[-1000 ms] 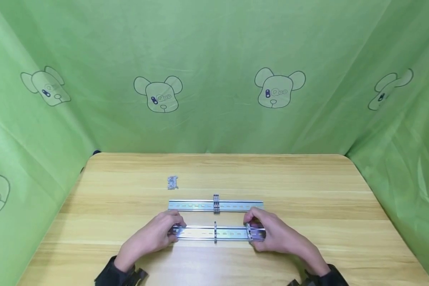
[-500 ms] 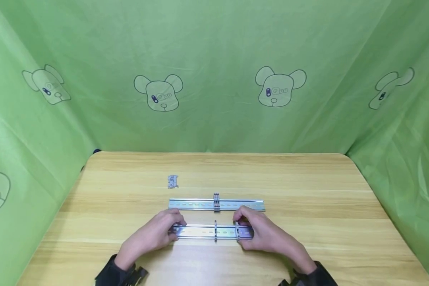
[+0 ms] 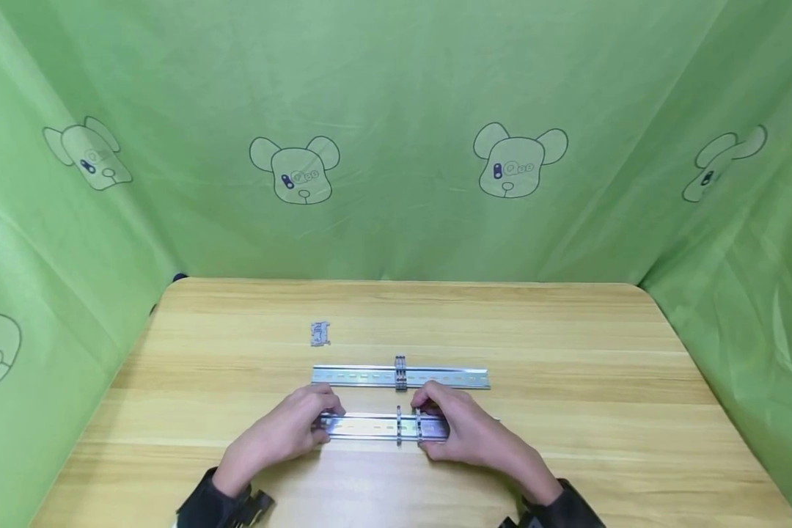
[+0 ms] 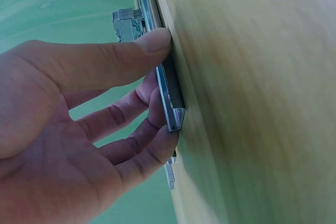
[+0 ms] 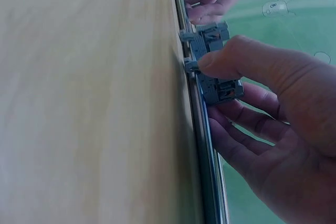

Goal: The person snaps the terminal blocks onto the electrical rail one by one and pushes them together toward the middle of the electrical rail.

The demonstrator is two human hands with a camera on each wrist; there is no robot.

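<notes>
The near metal DIN rail (image 3: pixel 363 427) lies across the table in front of me. My left hand (image 3: pixel 289 427) grips its left end, thumb on the near edge and fingers on the far side. On the rail, my right hand (image 3: pixel 465 427) pinches a grey terminal block (image 5: pixel 223 90) between thumb and fingers. A short gap to its left, another grey terminal block (image 3: pixel 399 425) stands upright on the same rail. The right hand covers part of the rail's right portion.
Behind lies a second DIN rail (image 3: pixel 356 377), parallel, with several terminal blocks (image 3: pixel 400 372) clustered near its middle. A loose terminal block (image 3: pixel 320 334) lies flat farther back on the wooden table (image 3: pixel 567 337). Green cloth (image 3: pixel 396 220) hangs around the table.
My right hand has slid the pinched terminal block leftward along the near rail, closer to the standing block. The left hand has stayed on the rail's left end.
</notes>
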